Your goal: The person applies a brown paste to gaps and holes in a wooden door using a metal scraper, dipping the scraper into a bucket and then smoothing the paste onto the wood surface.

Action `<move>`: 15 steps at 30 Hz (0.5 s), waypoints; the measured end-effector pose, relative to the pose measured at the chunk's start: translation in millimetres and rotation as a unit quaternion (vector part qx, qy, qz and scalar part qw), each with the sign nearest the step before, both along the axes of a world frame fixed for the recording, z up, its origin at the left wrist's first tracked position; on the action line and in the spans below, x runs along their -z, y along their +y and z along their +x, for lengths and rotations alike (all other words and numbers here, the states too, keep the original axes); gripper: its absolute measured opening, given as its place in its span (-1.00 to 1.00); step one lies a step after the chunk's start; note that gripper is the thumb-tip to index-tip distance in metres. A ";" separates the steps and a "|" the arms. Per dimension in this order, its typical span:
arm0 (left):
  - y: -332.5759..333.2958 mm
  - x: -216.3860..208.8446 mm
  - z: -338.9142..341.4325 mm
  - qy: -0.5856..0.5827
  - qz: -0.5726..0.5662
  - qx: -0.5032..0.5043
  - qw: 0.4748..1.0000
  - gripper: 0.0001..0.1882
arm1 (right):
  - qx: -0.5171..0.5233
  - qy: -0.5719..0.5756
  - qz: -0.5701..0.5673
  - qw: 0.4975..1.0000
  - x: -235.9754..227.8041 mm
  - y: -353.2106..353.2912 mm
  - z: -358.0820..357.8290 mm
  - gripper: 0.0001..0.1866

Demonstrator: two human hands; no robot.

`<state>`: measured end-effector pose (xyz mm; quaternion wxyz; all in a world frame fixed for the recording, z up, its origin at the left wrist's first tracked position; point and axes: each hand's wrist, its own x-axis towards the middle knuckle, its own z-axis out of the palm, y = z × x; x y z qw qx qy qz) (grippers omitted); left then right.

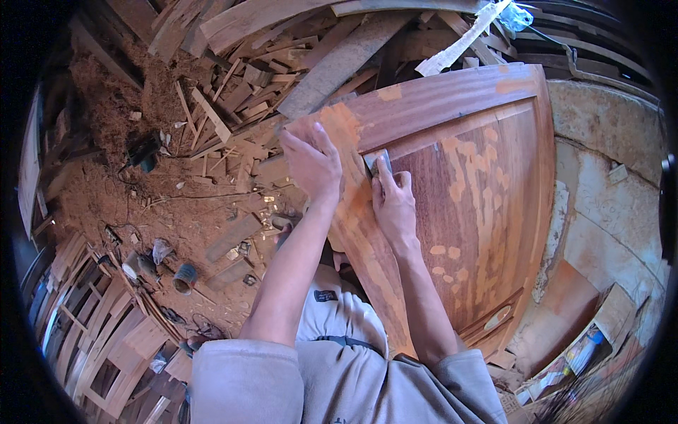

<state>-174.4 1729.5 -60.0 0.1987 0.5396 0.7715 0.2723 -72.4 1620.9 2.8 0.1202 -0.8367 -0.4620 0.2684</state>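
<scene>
A reddish-brown panelled wooden door (pixel 424 205) lies tilted in front of me, with orange-tan filler patches on its frame and inner panel. My left hand (pixel 314 161) grips the door's upper left corner, the thumb lying on the face and the other fingers at the edge. Pinched in my right hand (pixel 394 201) is a small grey piece of sandpaper (pixel 378 162), which looks folded. The index finger presses it onto the recessed moulding at the panel's upper left corner. The underside of the sandpaper is hidden.
Scrap boards and offcuts (pixel 261 88) are heaped beyond the door. Sawdust covers the floor at left, where a blue-grey can (pixel 185 278) stands. Stacked wooden frames (pixel 116 353) fill the lower left. To the right are pale slabs (pixel 614 212) and a box of odds and ends (pixel 583 350).
</scene>
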 end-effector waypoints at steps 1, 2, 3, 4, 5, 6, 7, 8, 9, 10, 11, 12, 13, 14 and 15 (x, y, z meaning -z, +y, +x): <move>0.4 -1.2 0.0 0.000 0.000 -0.001 1.000 -0.43 | -0.001 0.000 0.000 1.000 0.3 0.0 0.1 -0.56; -0.5 -2.9 0.2 -0.012 -0.014 0.005 1.000 -0.42 | 0.002 0.003 0.005 1.000 0.2 -0.7 0.7 -0.56; -1.0 -6.6 0.7 -0.024 -0.028 0.011 0.999 -0.42 | 0.005 0.006 0.008 1.000 0.5 -2.2 1.5 -0.56; -0.5 -8.8 1.5 -0.023 -0.030 0.011 0.999 -0.42 | 0.005 0.007 0.007 1.000 1.0 -2.8 3.3 -0.56; 0.0 -10.6 2.5 -0.021 -0.037 0.016 0.999 -0.41 | -0.006 -0.001 0.007 1.000 1.7 -3.3 5.5 -0.56; 0.2 -11.0 2.3 -0.020 -0.044 0.022 0.999 -0.40 | -0.017 -0.008 0.008 1.000 2.6 -3.2 6.2 -0.55; -0.1 -8.1 1.9 -0.019 -0.045 0.022 0.999 -0.40 | -0.017 -0.007 0.007 1.000 4.0 -3.0 5.9 -0.55; -0.4 -3.4 1.9 -0.011 -0.026 0.020 0.999 -0.39 | -0.019 -0.008 0.008 1.000 5.7 -2.8 6.0 -0.55; -0.5 -2.3 2.5 -0.005 -0.009 0.018 1.000 -0.38 | -0.021 -0.011 0.007 1.000 6.2 -2.9 6.6 -0.55; -1.2 -1.5 2.9 -0.005 -0.010 0.019 1.000 -0.38 | -0.020 -0.011 0.006 1.000 6.1 -3.4 7.3 -0.55; -1.9 -0.7 3.3 -0.010 -0.028 0.012 0.999 -0.37 | -0.020 -0.009 -0.006 1.000 5.6 -4.0 8.1 -0.55; -0.9 -1.6 3.4 -0.016 -0.042 0.004 0.999 -0.36 | -0.021 -0.007 -0.015 1.000 4.2 -3.0 8.6 -0.55; -1.1 -1.8 3.6 -0.017 -0.041 0.004 0.999 -0.36 | -0.021 -0.008 -0.014 1.000 2.4 -2.8 9.8 -0.55; -2.1 -1.8 3.9 -0.011 -0.042 0.005 0.999 -0.35 | -0.020 -0.010 -0.031 0.999 0.2 -3.2 11.7 -0.55; -2.3 -2.3 3.2 -0.003 -0.044 0.005 0.999 -0.34 | -0.020 -0.010 -0.049 0.999 -3.7 -2.0 13.0 -0.56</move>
